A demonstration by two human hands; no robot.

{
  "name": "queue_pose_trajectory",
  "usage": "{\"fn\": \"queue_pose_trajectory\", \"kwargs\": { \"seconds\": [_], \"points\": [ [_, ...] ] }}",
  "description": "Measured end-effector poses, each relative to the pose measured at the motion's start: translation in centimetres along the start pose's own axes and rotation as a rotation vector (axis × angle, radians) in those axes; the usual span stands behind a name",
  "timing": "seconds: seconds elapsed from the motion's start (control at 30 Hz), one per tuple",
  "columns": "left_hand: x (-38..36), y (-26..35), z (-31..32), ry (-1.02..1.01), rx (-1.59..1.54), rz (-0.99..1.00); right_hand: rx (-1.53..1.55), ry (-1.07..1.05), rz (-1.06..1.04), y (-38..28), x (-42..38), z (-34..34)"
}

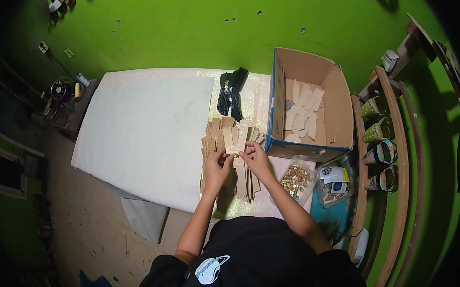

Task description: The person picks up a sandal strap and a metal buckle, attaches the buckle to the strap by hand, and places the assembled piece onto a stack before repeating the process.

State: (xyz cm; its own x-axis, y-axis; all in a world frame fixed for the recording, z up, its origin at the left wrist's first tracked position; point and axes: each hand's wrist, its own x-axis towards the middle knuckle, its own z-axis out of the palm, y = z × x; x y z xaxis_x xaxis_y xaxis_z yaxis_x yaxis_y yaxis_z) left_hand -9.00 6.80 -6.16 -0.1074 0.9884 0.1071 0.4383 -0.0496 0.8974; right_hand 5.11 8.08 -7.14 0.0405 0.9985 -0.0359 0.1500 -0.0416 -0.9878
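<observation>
My left hand [216, 170] and my right hand [256, 160] meet over a pile of beige textured strips [215, 137]. Between my fingertips is a small gold-coloured ornament [235, 155] set at the middle of a beige cut piece [235, 139]. Both hands are closed in a pinch, the left at the ornament's left side and the right at its right side. Fingers partly cover the ornament, so its exact shape is hard to make out. Beyond the pile lies a bundle of shiny black strips [232, 94] with a gold ornament at its middle.
A cardboard box [309, 62] with beige cut pieces [303, 108] stands at the back right. Nearer are a plastic bag of gold-coloured fittings [295, 180] and a clear container [335, 185]. A white sheet [142, 133] covers the table's left. Sandal-like shoes [379, 130] hang on the wooden rack [401, 204].
</observation>
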Motion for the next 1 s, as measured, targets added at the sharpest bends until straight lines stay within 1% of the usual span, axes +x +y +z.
{"fn": "queue_pose_trajectory", "kwargs": {
  "seconds": [0.13, 0.2, 0.23, 0.3, 0.33, 0.37, 0.43, 0.47, 0.5, 0.57, 0.6, 0.63, 0.7, 0.73, 0.8, 0.83, 0.87, 0.9, 0.93, 0.97, 1.0],
  "points": [
    [-0.2, 0.6, -0.3, 0.042, 0.027, 0.055, -0.064, 0.003, 0.003, -0.4, -0.2, -0.3],
    [-0.2, 1.4, -0.5, 0.044, 0.011, 0.059, -0.378, 0.059, -0.176, -1.4, -0.7, -0.8],
    [-0.1, 2.0, -0.7, 0.046, -0.007, 0.064, -0.379, 0.063, -0.178, -2.4, -0.9, -1.0],
    [0.2, 3.7, -0.8, 0.050, -0.021, 0.098, -0.359, -0.010, -0.278, -4.8, -1.5, -1.7],
    [0.4, 4.6, -0.7, 0.057, -0.035, 0.129, -0.332, -0.053, -0.281, -6.6, -1.7, -2.3],
    [0.8, 5.2, -0.4, 0.051, -0.040, 0.140, -0.336, -0.041, -0.286, -7.8, -1.6, -3.0],
    [1.9, 6.7, 0.3, 0.036, -0.059, 0.242, -0.321, -0.034, -0.380, -9.9, -1.2, -4.5],
    [2.4, 7.7, 0.7, 0.024, -0.058, 0.267, -0.240, 0.015, -0.348, -11.3, -1.2, -5.2],
    [2.9, 8.7, 1.2, 0.019, -0.069, 0.292, -0.286, 0.049, -0.374, -12.2, -0.7, -6.5],
    [4.3, 11.1, 2.6, -0.046, -0.108, 0.338, -0.224, 0.152, -0.401, -11.8, 1.0, -9.0],
    [5.2, 11.3, 3.9, -0.051, -0.134, 0.417, -0.277, 0.218, -0.417, -11.7, 1.9, -10.4],
    [6.0, 12.3, 4.8, -0.073, -0.092, 0.489, -0.222, 0.250, -0.336, -11.8, 2.5, -11.7],
    [7.8, 13.3, 7.5, -0.138, -0.138, 0.546, -0.361, 0.244, -0.244, -10.4, 4.8, -15.0],
    [8.7, 13.9, 8.9, -0.170, -0.150, 0.568, -0.367, 0.263, -0.251, -9.8, 6.1, -16.4],
    [10.6, 15.1, 11.9, -0.187, -0.071, 0.598, -0.435, 0.282, 0.020, -8.1, 8.8, -19.0],
    [11.6, 15.1, 13.8, -0.179, -0.053, 0.623, -0.437, 0.301, 0.015, -6.1, 10.7, -20.3],
    [12.7, 14.8, 15.8, -0.178, -0.043, 0.636, -0.476, 0.237, 0.206, -3.7, 13.0, -21.5],
    [13.5, 14.6, 17.3, -0.183, -0.049, 0.651, -0.509, 0.169, 0.398, -2.8, 14.2, -22.5],
    [14.0, 14.2, 18.8, -0.264, 0.038, 0.511, -0.467, 0.139, 0.472, -3.1, 14.5, -22.5],
    [14.6, 13.7, 20.1, -0.342, 0.126, 0.369, -0.464, 0.152, 0.468, -3.2, 14.9, -22.5],
    [15.4, 12.0, 21.8, -0.326, 0.177, 0.354, -0.646, 0.066, 0.630, -2.2, 15.8, -22.8]
  ]
}}
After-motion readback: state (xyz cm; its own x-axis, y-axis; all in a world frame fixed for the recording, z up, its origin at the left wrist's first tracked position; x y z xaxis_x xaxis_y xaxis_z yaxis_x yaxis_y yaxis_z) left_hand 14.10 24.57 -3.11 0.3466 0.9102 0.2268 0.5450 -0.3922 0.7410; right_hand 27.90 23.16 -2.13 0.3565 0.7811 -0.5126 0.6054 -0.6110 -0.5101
